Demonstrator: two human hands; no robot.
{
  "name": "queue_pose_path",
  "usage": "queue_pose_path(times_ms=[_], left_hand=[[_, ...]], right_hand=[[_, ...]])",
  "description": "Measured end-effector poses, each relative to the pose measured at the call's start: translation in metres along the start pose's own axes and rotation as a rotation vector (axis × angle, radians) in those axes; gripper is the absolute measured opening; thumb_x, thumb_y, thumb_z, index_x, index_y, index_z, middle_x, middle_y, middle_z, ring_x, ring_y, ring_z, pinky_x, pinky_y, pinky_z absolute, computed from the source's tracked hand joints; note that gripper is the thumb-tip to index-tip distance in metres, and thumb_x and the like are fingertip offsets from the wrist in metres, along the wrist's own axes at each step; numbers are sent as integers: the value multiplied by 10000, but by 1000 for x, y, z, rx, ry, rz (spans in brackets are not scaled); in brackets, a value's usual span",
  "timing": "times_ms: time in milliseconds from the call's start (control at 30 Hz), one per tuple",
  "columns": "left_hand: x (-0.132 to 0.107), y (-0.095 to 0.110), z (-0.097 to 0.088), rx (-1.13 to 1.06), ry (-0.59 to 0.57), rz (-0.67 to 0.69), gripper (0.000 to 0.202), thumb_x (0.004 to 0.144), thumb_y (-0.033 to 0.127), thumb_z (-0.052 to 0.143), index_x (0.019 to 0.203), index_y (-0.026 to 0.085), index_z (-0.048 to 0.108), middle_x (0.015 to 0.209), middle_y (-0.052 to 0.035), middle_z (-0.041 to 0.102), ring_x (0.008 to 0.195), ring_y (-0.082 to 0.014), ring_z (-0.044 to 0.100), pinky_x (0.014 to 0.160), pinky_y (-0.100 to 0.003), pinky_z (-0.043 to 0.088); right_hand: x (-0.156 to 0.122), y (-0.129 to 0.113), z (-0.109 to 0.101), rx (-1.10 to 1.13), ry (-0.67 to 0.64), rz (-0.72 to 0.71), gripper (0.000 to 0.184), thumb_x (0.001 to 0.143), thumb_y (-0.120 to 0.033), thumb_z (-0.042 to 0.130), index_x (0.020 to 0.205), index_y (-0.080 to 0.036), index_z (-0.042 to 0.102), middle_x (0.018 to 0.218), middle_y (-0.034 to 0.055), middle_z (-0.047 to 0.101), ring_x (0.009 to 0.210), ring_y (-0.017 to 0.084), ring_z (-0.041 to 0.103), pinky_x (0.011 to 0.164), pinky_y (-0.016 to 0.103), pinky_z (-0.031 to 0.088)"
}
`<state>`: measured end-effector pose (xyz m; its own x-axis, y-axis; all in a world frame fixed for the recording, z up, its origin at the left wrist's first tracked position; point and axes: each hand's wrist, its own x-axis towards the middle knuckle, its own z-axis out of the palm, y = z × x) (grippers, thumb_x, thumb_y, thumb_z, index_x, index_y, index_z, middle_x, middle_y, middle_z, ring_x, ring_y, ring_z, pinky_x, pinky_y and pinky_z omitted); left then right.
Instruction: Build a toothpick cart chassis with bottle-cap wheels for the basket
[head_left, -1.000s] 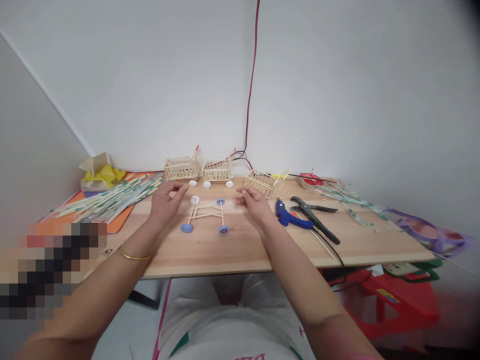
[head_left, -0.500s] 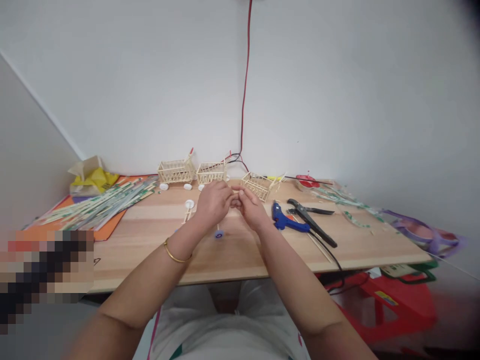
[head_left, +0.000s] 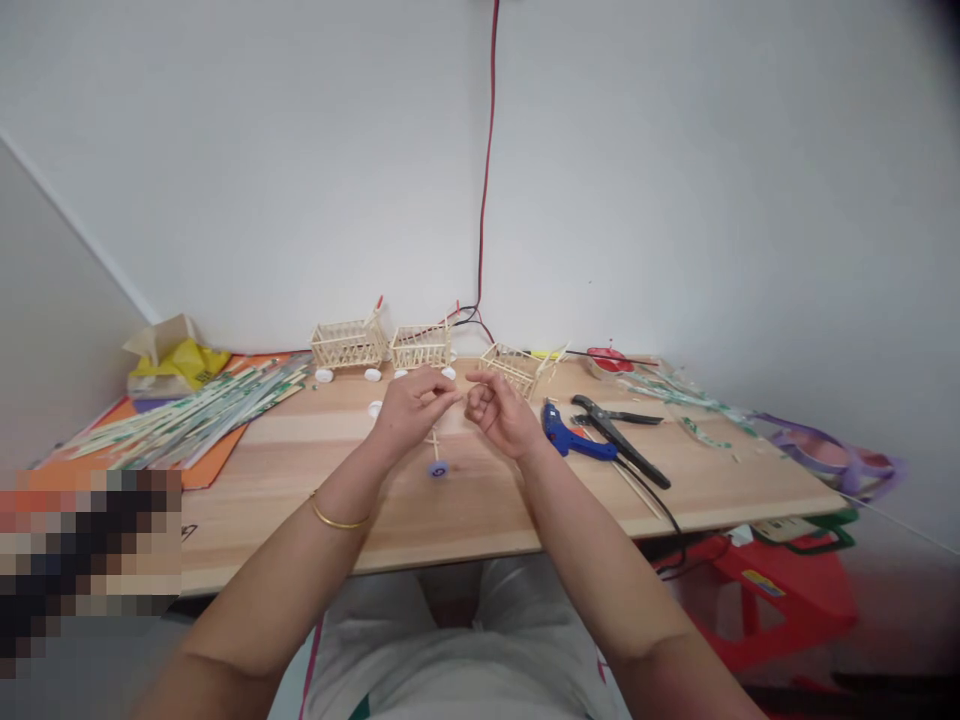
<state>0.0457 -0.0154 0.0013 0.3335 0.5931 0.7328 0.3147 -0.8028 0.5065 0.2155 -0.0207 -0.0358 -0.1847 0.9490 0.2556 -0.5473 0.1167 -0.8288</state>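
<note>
L fingers (head_left: 429, 381), R fingers (head_left: 486, 402): grip unclr | wheeled frame (head_left: 438, 469) mostly hid

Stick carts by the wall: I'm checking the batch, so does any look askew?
Yes: the rightmost cart tilts, no wheels visible, though the right hand partly hides it; the left cart and middle cart stand level on white wheels.

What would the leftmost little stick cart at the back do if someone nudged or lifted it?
The leftmost stick cart would probably feel light, being an open lattice of thin sticks. A nudge might roll it on its round white wheels, though whether they turn freely doesn't show. A tight squeeze could well snap something so slender.
</note>
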Motion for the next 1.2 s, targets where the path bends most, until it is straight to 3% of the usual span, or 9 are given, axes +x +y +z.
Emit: queue_pose_path(times_ms=[167,367,567,700,833,1033,1200], left_hand=[[-5,2,7,-4,-45,76,100,844,204,599,811,189,693,816,-38,722,765,-152,642,728,-274,479],[-7,8,5,-46,-7,-59,126,834,250,624,909,185,702,852,-39,735,778,-153,658,756,-273,503],[-5,9,4,-198,-18,-182,173,840,286,604,949,182,689,912,-53,726,822,-168,660,778,-296,513],[-6,4,5,-274,-19,-269,207,823,289,615,982,166,662,925,-76,721,847,-190,674,780,-311,521],[-6,2,5,-222,2,-283,217,806,276,631,995,170,655,906,-71,727,859,-191,678,820,-323,516],[-4,2,3,-33,28,-156,192,787,243,657,961,164,664,863,-53,719,781,-170,672,796,-324,514],[-6,-2,6,165,-62,44,254,811,243,652,1059,191,636,855,-54,720,876,-208,658,838,-361,487]], right_hand=[[0,-3,0,107,-40,59,401,898,-549,469,947,-204,667,605,-34,470,511,88,407,578,254,387],[0,-4,-2,114,-78,62,453,884,-600,459,947,-209,680,610,-31,453,525,88,398,580,246,393],[-3,1,-2,-137,-134,42,422,798,-588,598,958,-203,666,848,29,604,603,91,452,584,242,390],[-6,5,-3,-325,-208,46,328,792,-491,658,876,-173,658,766,10,590,576,77,444,564,229,356],[-6,3,-3,-462,-127,-61,307,827,-480,616,851,-175,645,686,-16,565,563,77,438,569,226,359],[-6,-2,0,-544,-113,-79,509,862,-639,434,765,-176,623,641,10,573,565,110,481,567,251,381],[-8,-5,4,-762,-47,-131,555,817,-679,460,566,-185,490,532,-38,411,513,100,364,527,250,282]])
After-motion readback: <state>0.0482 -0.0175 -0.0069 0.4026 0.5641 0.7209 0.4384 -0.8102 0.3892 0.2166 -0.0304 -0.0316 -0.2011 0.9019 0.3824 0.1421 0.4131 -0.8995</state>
